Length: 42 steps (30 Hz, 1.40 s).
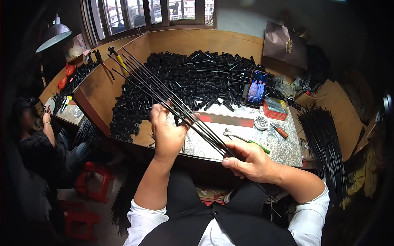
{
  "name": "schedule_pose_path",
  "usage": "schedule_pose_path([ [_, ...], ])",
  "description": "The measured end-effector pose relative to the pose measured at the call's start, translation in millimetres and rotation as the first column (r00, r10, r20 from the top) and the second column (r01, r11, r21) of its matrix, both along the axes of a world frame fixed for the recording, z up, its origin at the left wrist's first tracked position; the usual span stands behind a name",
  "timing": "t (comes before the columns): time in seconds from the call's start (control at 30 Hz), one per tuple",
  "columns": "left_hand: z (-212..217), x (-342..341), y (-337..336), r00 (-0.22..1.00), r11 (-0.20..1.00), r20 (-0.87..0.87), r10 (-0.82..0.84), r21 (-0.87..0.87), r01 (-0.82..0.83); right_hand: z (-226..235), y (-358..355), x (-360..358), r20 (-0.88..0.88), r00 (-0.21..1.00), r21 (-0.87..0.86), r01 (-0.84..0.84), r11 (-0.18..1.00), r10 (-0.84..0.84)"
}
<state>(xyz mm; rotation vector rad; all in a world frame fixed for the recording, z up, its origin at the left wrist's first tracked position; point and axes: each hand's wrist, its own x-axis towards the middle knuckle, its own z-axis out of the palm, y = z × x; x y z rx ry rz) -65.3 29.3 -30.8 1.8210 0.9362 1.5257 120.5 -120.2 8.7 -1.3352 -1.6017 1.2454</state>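
Note:
A loose bundle of long thin black rods (211,138) slants across the bench in front of me, fanning apart toward its far upper-left end. My right hand (256,164) is closed around the near end, thumb on top. Farther up, my left hand (167,133) has its fingers curled around the rods from below, and a short black piece shows by its fingers. Beyond them lies a big heap of black tubular parts (176,82), with a few more rods across it. Pliers with a green handle (246,139) rest on the bench near my right hand.
A metal bar with red ends (225,119), a tub of small metal pieces (261,122), an orange-handled screwdriver (280,131), a red box (275,108) and a propped phone (256,88) lie ahead. More rods (322,143) stand right. A person (45,139) works left, past a wooden partition (96,90).

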Motion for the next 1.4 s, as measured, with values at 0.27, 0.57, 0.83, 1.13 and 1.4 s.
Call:
schedule_pose_path([
  [0.27,8,-4,7,0.966,0.998,0.256,-0.041,0.059,0.026,2,-1,1,-0.011,0.996,-0.054,-0.086,0.995,0.085],
  [0.57,4,13,3,0.969,0.996,0.233,-0.085,0.003,0.086,-13,3,1,0.158,0.987,0.393,-0.027,0.919,-0.039],
  [0.83,11,20,-6,0.990,0.997,0.115,-0.077,0.038,0.073,-17,14,4,0.431,0.856,0.716,-0.132,0.686,-0.285],
  [1.13,14,27,-19,0.998,0.997,-0.006,-0.062,0.033,0.062,-3,28,3,0.412,0.809,0.802,-0.102,0.589,-0.420],
  [1.4,13,34,-33,0.991,0.972,-0.131,-0.029,0.227,0.058,2,44,-12,0.377,0.823,0.860,-0.141,0.490,-0.424],
])
